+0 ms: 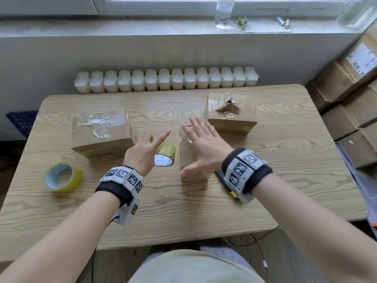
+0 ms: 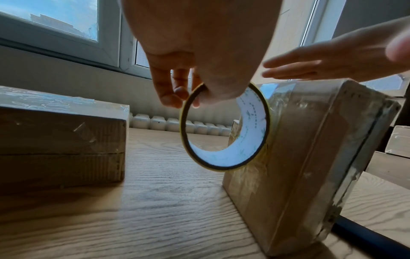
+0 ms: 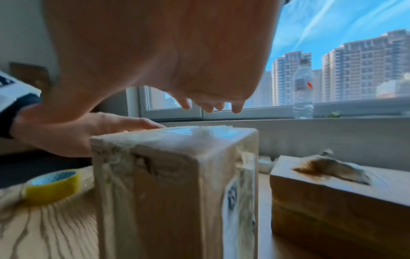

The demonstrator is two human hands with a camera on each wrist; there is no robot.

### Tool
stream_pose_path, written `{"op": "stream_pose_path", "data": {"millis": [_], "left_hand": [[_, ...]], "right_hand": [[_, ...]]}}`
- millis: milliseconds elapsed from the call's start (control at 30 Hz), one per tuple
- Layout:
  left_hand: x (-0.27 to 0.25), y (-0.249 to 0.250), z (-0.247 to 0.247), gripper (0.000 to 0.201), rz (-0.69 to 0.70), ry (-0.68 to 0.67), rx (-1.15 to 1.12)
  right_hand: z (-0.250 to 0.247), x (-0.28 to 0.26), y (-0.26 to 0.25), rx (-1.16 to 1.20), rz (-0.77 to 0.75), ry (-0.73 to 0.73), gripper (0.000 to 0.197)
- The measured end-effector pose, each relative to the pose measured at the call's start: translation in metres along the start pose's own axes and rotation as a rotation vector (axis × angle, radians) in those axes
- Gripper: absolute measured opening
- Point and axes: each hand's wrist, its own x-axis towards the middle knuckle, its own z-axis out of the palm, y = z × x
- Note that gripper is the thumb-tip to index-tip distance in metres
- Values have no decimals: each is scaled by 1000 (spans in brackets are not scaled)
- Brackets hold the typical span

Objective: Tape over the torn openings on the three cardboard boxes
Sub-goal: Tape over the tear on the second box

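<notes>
From the head view, the left hand (image 1: 142, 153) pinches a tape roll (image 1: 165, 155) held on edge, forefinger pointing straight out, just left of the upright middle box (image 1: 188, 156). The right hand (image 1: 204, 145) lies flat, fingers straight and spread, over that box's top. The taped box (image 1: 102, 130) lies far left, the torn box (image 1: 231, 112) far right; a second roll (image 1: 63, 177) sits near the table's (image 1: 183, 217) left edge, with bare wood toward the near edge.

From the left wrist, fingers (image 2: 175, 87) curl round the roll's (image 2: 225, 126) rim, which touches the middle box's (image 2: 306, 157) side; a gap of table separates it from the taped box (image 2: 62, 140).

From the right wrist, the palm (image 3: 166, 52) hovers above the box's (image 3: 177, 184) top; the torn box (image 3: 339, 192) lies just right.
</notes>
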Motion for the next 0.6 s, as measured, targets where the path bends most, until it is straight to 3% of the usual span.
{"op": "stream_pose_path", "data": {"millis": [100,233,433,600], "left_hand": [[-4,-4,-1,82,-37,7,0],[-9,-13,-9,70,-98,124,-4],[-6,-17,-36,53,-129,421,-93],[-14,-4,-34,47,-92,324,-189]], "right_hand": [[1,16,-5,-91,-38,-61,140],[3,18,-7,-102,-45,50,126],[24,17,-10,509,-82,320,120],[65,11,-2,607,-34,325,126]]}}
